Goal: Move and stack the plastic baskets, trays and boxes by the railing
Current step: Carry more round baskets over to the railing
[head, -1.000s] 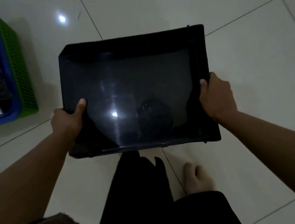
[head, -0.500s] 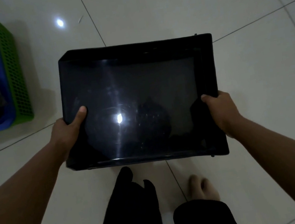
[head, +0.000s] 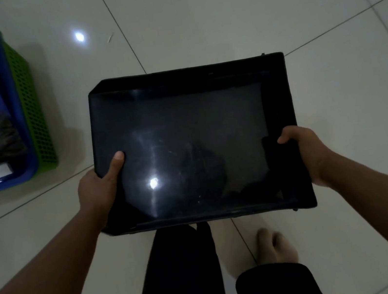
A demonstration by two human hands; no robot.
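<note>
The black tray (head: pixel 195 144) fills the centre of the frame, carried level above the tiled floor (head: pixel 217 14). The left hand (head: pixel 99 188) grips its left wall, thumb hooked inside; the right hand (head: pixel 304 151) clasps its right wall, fingers curled over the rim. At the upper left of the frame a blue basket (head: pixel 0 102) sits nested in a green basket (head: pixel 34 117). The step in hand looks like the carry; the next move probably calls for swinging the tray left and lowering it squarely onto that stack.

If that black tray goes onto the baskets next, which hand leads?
Probably the left hand: the blue basket and green basket sit on its side. Both it and the right hand grip the black tray.
</note>
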